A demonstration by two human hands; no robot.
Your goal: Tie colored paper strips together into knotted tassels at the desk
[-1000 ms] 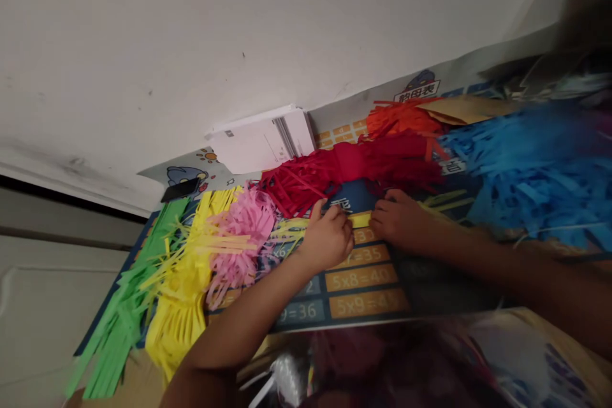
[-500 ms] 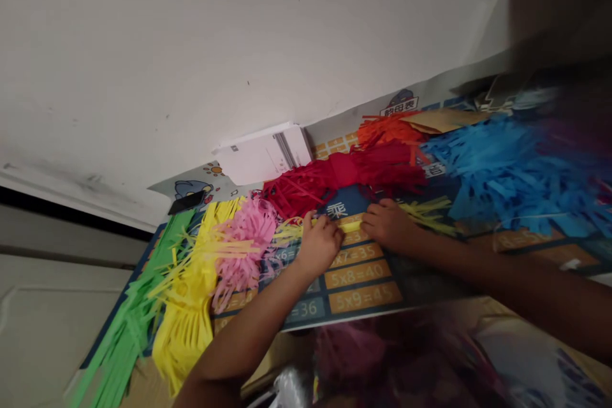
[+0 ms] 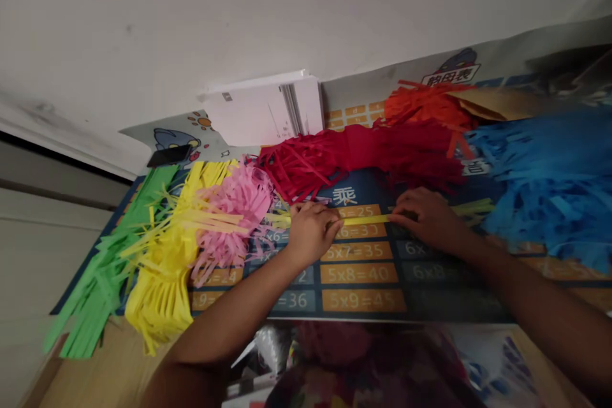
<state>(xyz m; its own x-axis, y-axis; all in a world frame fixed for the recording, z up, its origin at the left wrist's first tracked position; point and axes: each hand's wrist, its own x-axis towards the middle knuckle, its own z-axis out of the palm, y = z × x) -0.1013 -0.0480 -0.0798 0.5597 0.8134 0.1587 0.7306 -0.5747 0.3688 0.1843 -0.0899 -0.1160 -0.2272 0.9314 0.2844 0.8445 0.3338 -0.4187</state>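
Note:
A narrow yellow paper tassel is stretched between my two hands over the printed mat, its fringed ends showing beyond each hand. My left hand pinches it on one side, thumb and fingers closed. On the other side my right hand grips it the same way. Just behind the hands lies a red fringed paper bundle, broad and flat at its middle. A pink fringed paper bundle lies to the left of my left hand, and a blue one to the right of my right hand.
Yellow and green fringed paper lie at the left. Behind stand a white box against the wall and orange fringed paper. A dark phone-like object lies at the back left. The mat shows multiplication sums.
My hands have moved apart, so a longer stretch of the yellow tassel shows between them. The view has shifted and levelled out.

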